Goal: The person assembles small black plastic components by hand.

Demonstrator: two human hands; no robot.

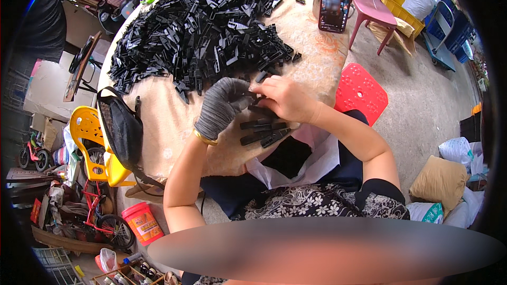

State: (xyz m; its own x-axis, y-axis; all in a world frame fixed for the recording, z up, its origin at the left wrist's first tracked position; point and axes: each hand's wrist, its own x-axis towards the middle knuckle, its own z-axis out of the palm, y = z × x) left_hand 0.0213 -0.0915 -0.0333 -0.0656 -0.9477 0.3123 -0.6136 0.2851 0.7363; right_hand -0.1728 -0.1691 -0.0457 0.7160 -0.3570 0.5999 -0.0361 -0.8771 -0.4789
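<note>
My left hand (223, 104), in a grey knitted glove, is closed in a pinch close to the table's near edge. Bare and also closed, my right hand (289, 98) meets it fingertip to fingertip. A small black plastic piece shows between them, mostly hidden by the fingers. Just below my hands, several longer black plastic pieces (259, 133) lie side by side at the edge. Beyond my hands spreads a large heap of black plastic pieces (195, 31). On my lap sits an opened white bag (325, 161) with a dark inside.
A phone (335, 4) stands upright at the table's far right. On the left edge rests a black mesh bag (120, 126), beside a yellow chair (87, 140). A red stool (362, 92) is close on the right; a red bucket (142, 222) stands lower left.
</note>
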